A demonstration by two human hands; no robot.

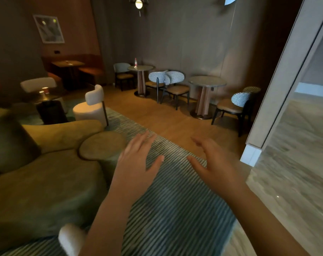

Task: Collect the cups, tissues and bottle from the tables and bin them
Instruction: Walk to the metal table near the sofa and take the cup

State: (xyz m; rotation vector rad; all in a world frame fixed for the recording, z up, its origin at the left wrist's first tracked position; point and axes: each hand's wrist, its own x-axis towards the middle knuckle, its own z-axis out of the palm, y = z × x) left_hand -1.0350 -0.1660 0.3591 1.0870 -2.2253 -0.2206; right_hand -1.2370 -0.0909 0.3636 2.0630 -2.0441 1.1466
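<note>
Standing far off at eleven o'clock, the slim clear plastic bottle with a red label (135,62) is upright on a round grey stone-topped pedestal table (145,67), too small for us to read more. At ten o'clock, a red-and-white paper cup (45,90) and a smaller pale cup (41,94) sit close together on a dark round low table (51,97), both blurred. Something small lies on the square brown wooden booth table (76,63) behind them; we cannot tell what.

Nearer, at six o'clock, our left hand (136,161) and right hand (215,168) hover side by side, apart, over the blue-and-white striped rug (175,209). Both have fingers straight and spread, grasping nothing. The left shows its back; the right turns its thumb toward the left, its fingertips smeared by blur. An olive velvet sofa (37,191) at eight o'clock is cut off by the left edge.
</note>
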